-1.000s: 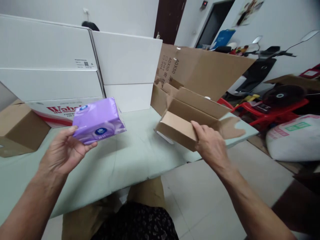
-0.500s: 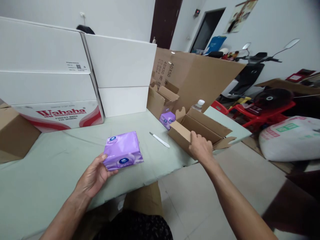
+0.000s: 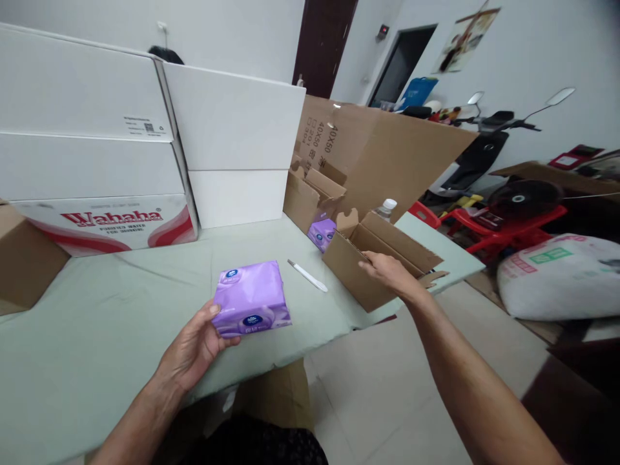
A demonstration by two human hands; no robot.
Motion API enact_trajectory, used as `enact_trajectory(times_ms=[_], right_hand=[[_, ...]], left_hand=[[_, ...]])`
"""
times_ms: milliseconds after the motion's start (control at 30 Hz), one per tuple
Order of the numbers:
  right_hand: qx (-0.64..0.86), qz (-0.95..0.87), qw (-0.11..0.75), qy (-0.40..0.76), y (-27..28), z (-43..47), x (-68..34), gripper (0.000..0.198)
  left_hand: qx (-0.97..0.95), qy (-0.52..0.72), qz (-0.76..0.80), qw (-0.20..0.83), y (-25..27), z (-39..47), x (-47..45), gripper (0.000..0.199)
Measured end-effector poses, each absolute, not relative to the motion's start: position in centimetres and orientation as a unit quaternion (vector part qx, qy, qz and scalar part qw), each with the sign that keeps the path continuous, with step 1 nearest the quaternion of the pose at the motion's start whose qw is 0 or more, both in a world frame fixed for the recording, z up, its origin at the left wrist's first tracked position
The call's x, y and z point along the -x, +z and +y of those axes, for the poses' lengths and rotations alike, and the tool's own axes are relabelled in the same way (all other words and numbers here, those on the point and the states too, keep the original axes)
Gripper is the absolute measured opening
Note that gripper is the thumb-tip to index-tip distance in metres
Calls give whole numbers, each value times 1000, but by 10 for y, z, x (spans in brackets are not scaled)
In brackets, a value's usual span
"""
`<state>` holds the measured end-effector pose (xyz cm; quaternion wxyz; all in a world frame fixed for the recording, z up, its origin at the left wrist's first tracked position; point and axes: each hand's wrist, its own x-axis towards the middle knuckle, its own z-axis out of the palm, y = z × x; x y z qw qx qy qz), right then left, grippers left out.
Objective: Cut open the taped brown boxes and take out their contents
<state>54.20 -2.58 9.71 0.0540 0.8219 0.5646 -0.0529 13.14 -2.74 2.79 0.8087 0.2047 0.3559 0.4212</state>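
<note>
A purple pack of tissues (image 3: 252, 294) is gripped at its left end by my left hand (image 3: 206, 342), thumb on top and fingers below, above the table's front part. To the right, my right hand (image 3: 387, 271) is closed over the near wall of an open cardboard box (image 3: 353, 274), its fingers hidden inside. That box stands close to the table's front edge, with flaps up at its far side and ends. Between the pack and the box lies a white-handled knife (image 3: 309, 276). Another purple tissue pack (image 3: 320, 232) rests behind the box, partly hidden.
White cartons (image 3: 237, 123) are stacked along the back of the table (image 3: 145, 284). A second open cardboard box (image 3: 310, 194) and a large cardboard sheet (image 3: 387, 142) stand behind. A clear bottle (image 3: 386, 208) is beyond the near box. Another brown box (image 3: 29, 265) sits at left.
My left hand has moved slightly right with the tissue pack. The near flap of the cardboard box has folded inward under my right hand, whose fingers now reach over the wall.
</note>
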Motion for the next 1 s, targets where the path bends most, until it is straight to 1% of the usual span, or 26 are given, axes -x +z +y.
enact_trajectory(times_ms=[133,233,333,500,700,833,900,967,1000], right_hand=[[-824,562,50,-49,95,-20,-551,52],[-822,567,39,-46,95,-18,-553,52],[-812,582,21,-43,97,-13,-553,47],[-786,617,-4,-44,105,6,-549,33],[-778,627,-11,-36,107,39,-549,30],[-780,626,-15,-25,105,56,-550,34],[-781,623,-17,-23,107,58,-548,43],[-777,627,-56,-7,110,50,-545,52],[-771,629,-100,12,112,42,-541,54]], left_hand=[[-212,416,343,815,26,-26,-136,34],[-215,409,343,818,26,-26,-141,43],[-213,405,342,821,25,-27,-145,45],[-214,403,338,823,24,-29,-147,39],[-209,405,348,819,25,-31,-152,40],[-224,391,360,817,27,-33,-159,47],[-238,377,362,819,26,-34,-164,56],[-251,362,362,822,24,-35,-170,63],[-255,355,362,823,22,-36,-174,66]])
